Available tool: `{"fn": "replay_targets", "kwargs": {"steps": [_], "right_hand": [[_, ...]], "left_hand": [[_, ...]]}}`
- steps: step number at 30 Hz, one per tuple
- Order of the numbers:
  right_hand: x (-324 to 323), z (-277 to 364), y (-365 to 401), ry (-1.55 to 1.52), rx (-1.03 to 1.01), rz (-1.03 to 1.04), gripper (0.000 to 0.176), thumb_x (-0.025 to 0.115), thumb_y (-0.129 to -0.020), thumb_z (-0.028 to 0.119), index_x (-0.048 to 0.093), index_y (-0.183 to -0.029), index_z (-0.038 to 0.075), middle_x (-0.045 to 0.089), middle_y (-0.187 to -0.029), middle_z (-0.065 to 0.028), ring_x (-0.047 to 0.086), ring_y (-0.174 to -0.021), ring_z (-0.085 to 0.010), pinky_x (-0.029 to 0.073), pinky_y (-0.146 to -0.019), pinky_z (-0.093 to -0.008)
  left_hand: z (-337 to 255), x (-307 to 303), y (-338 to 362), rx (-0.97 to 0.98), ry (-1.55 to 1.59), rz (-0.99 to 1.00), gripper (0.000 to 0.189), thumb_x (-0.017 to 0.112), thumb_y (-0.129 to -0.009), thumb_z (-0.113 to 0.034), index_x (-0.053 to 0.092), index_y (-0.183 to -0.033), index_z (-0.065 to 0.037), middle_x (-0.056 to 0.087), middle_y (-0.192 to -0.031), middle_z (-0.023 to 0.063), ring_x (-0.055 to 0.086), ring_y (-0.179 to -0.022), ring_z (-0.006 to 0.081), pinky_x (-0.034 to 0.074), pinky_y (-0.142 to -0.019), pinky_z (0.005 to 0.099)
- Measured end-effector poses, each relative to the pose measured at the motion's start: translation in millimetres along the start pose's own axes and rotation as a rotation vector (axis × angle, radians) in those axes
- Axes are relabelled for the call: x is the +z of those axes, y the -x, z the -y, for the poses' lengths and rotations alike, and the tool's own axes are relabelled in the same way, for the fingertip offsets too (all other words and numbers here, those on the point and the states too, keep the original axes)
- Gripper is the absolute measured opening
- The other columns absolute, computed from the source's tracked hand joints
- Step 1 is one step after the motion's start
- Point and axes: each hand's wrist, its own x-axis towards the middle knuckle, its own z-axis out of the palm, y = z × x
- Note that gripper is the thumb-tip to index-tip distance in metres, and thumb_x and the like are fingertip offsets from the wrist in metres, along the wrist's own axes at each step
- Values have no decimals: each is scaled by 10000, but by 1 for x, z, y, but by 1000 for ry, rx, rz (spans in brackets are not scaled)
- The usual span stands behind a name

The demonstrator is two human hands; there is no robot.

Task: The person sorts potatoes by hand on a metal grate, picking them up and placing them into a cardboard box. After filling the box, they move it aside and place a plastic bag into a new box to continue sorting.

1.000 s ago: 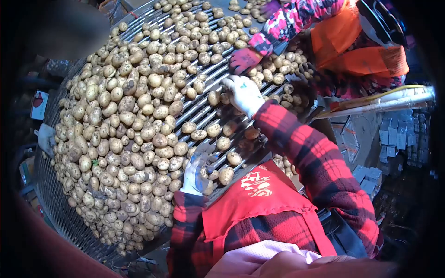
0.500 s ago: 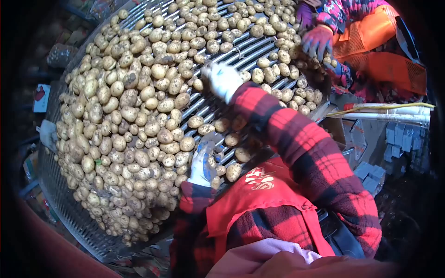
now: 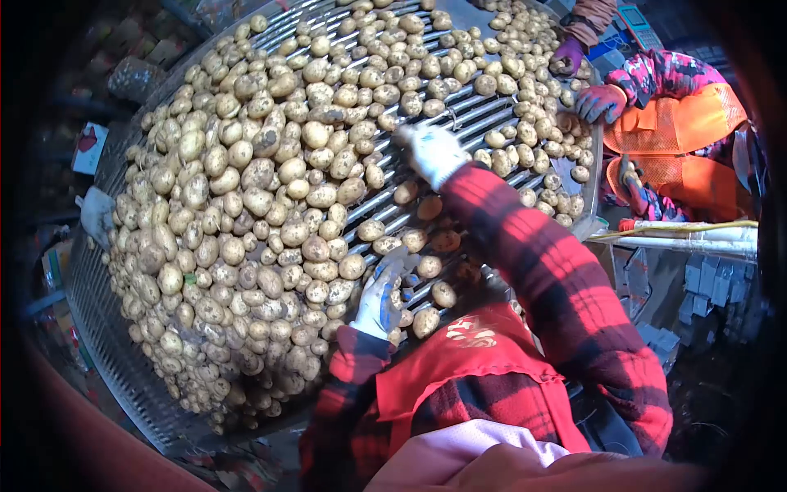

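Observation:
A heap of muddy potatoes (image 3: 238,197) covers the left and middle of a slatted metal table (image 3: 131,394). My left hand (image 3: 382,297), in a white and grey glove, rests by the heap's near right edge, fingers extended upward beside a few loose potatoes. Further up and to the right, my right hand (image 3: 434,152), in a white glove, reaches over the bare slats at the heap's right side. Its fingertips are smeared by motion, and whether they hold anything is unclear.
At the upper right, a co-worker's gloved hand (image 3: 601,103) lies at the table rim, and a purple-gloved hand (image 3: 567,56) is above it. White pipes (image 3: 697,236) stand out at the right. A white box (image 3: 90,148) is beyond the table's left side.
The view has shifted, so the table sits a little differently in frame. The co-worker's hand has moved off the potatoes to the rim. My right hand still reaches over the slats.

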Motion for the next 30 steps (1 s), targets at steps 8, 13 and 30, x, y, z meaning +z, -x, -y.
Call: {"fn": "replay_targets", "kwargs": {"steps": [8, 13, 30], "right_hand": [[-16, 15, 52, -575, -152, 39, 484, 725, -900, 258, 632, -1344, 91, 675, -1219, -191, 660, -1113, -354, 529, -945, -411], [-79, -29, 105, -643, -72, 230, 584, 703, -884, 310, 587, -1422, 113, 631, -1360, -211, 602, -1271, -338, 474, -1075, -412], [-51, -75, 76, -701, 2, 161, 431, 700, -929, 311, 681, -1285, 70, 724, -1169, -171, 688, -1081, -258, 526, -956, -383]], "left_hand": [[-24, 9, -38, -249, 758, -116, 525, 521, -1072, -337, 390, -1557, -183, 559, -1353, 75, 528, -892, 80, 462, -629, 169], [1, 3, -53, -151, 658, 146, 334, 503, -1068, -356, 588, -1280, -112, 595, -1295, 89, 606, -1107, 196, 552, -778, 275], [-20, 16, -51, -189, 1222, 101, 358, 500, -1057, -385, 622, -1261, -118, 588, -1370, 107, 558, -1277, 305, 550, -900, 390]]}}
